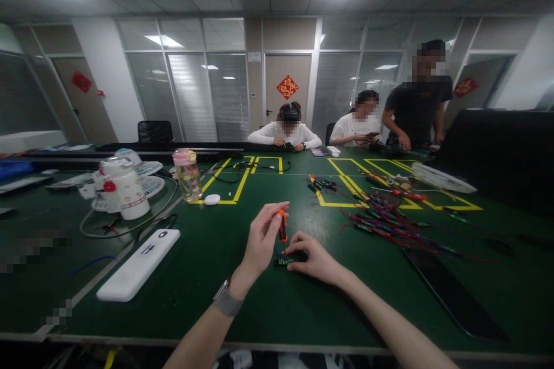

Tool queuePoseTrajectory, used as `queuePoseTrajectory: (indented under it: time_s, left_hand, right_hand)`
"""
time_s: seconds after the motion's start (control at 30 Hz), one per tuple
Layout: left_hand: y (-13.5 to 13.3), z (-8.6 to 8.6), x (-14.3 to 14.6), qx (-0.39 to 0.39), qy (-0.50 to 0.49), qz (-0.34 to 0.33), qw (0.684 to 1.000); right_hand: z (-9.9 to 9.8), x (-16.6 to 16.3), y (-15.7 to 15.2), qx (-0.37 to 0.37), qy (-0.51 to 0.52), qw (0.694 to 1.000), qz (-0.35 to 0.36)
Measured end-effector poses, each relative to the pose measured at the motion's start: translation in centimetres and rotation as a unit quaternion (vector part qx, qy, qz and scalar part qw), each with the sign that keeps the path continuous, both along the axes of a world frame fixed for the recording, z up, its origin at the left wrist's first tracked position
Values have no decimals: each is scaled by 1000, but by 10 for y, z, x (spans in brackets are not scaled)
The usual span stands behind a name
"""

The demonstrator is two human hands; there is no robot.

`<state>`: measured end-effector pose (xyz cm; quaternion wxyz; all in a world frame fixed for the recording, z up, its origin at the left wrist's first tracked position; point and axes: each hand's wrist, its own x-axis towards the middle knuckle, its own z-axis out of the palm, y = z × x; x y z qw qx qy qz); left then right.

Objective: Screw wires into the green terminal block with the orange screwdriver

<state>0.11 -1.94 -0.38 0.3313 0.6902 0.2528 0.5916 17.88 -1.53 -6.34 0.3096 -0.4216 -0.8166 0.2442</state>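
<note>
An orange-and-black screwdriver [283, 227] stands nearly upright, its handle in the fingers of my left hand [261, 237]. The shaft points down at a small green circuit board [281, 263] lying on the table in front of me. My right hand [315, 258] is closed in a pinch at the board's right end, thumb low and index finger close to the screwdriver shaft. A blue wire shows beside the shaft. Where the screwdriver tip meets the board is too small to make out.
Right lies a heap of circuit boards with red and blue wires [385, 219], near a dark flat panel [454, 294]. Left are a white power bank [139, 265], a white bottle [130, 190] and a pink-lidded bottle [187, 179]. Several people [285, 130] are across the green table [208, 277].
</note>
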Motion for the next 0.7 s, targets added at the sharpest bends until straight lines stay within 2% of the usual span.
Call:
queuePoseTrajectory:
  time_s: [0.33,0.47,0.6,0.7]
  left_hand:
    - [0,-1,-1,-43,-20,23,999]
    - [0,-1,0,-16,-5,30,999]
    - [0,1,0,28,10,72,997]
    - [-1,2,1,11,8,60,998]
  right_hand:
    - [3,2,-2,-27,-50,998,42]
    - [3,2,-1,-31,-56,997,47]
    - [3,1,-2,-34,-61,997,44]
    - [2,1,-2,-34,-63,997,40]
